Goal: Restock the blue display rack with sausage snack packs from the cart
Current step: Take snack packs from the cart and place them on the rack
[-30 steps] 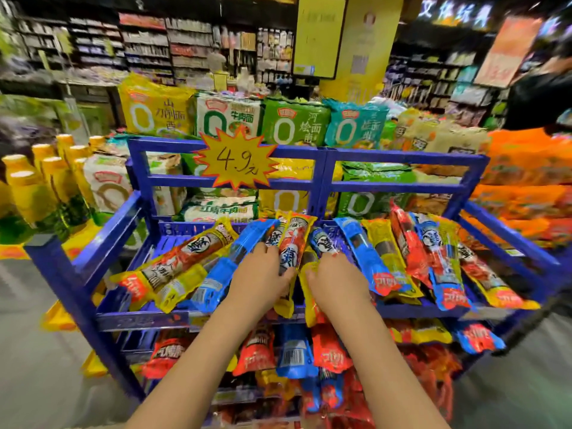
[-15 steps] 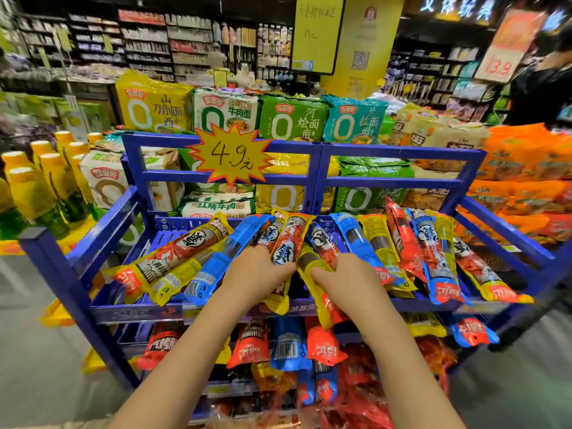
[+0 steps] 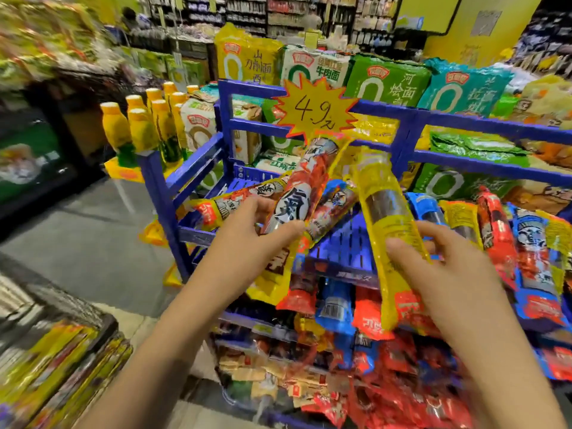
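The blue display rack [image 3: 411, 134] stands ahead, its top tier holding sausage snack packs in red, yellow and blue. My left hand [image 3: 247, 239] grips a red and yellow sausage pack [image 3: 297, 193] lifted above the tier, its top end near the price sign. My right hand [image 3: 445, 267] holds a yellow sausage pack [image 3: 383, 218] raised upright over a bare patch of the blue shelf [image 3: 343, 249]. More packs [image 3: 526, 243] lie in a row to the right. Lower tiers hold several red and blue packs [image 3: 334, 308].
A yellow star price sign [image 3: 315, 109] hangs on the rack's top rail. Noodle bags [image 3: 387, 82] are stacked behind it. Yellow bottles [image 3: 142, 128] stand left of the rack. Yellow packs [image 3: 55, 366] lie in a container at the lower left. Grey floor [image 3: 93, 243] lies between.
Both hands have lifted a pack each off the top tier, leaving a bare patch of shelf in the middle. The camera has swung left, bringing the container at lower left into view.
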Available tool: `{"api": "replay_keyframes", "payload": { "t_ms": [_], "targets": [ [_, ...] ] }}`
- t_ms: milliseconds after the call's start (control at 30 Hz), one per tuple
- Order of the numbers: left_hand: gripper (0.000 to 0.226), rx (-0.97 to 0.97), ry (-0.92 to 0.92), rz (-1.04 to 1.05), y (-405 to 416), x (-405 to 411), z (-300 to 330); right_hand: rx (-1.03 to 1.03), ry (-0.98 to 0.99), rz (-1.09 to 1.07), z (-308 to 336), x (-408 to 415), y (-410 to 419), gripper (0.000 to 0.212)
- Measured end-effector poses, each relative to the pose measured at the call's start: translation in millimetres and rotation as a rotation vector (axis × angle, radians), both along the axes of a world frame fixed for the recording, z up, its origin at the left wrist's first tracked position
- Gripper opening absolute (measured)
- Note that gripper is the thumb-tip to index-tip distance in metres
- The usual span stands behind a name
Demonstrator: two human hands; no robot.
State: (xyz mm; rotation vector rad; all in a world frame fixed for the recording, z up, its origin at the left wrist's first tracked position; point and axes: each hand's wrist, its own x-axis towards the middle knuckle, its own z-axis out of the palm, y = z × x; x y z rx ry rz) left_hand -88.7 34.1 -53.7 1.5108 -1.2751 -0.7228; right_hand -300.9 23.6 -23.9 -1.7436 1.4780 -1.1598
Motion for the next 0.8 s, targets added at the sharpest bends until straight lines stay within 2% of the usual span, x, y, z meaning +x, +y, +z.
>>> {"api": "replay_keyframes", "payload": {
  "t_ms": [33,167,267,300,400,533,633,800],
  "targets": [
    [0.044,-0.003,0.049,0.041,11.8,10.7,-6.2,0.036,-0.057,0.080,-1.6,11.9,2.0,0.003],
    [0.045,0.010,0.203,0.235,75.2,56.7,-29.4,0.179,-0.087,0.332,-24.8,67.5,20.5,0.029],
    [0.020,0.029,0.264,0.374,127.9,96.5,-41.4,0.233,-0.107,0.462,-40.5,117.3,45.5,0.028],
    [0.020,0.043,0.282,0.424,145.9,112.7,-47.2,0.244,-0.101,0.509,-44.9,135.1,55.0,0.025],
    [0.036,0.080,0.266,0.545,203.9,158.0,-60.0,0.292,-0.089,0.622,-57.7,192.4,86.7,0.015],
    [0.073,0.138,0.331,0.694,286.5,219.0,-80.6,0.370,-0.098,0.750,-76.9,272.0,139.6,0.009],
    [0.055,0.176,0.311,0.828,343.1,267.6,-96.7,0.449,-0.123,0.832,-96.9,331.1,180.4,0.007],
    [0.014,0.207,0.253,0.899,399.0,339.2,-123.4,0.566,-0.105,0.854,-137.8,411.3,226.7,0.008]
  ]
}}
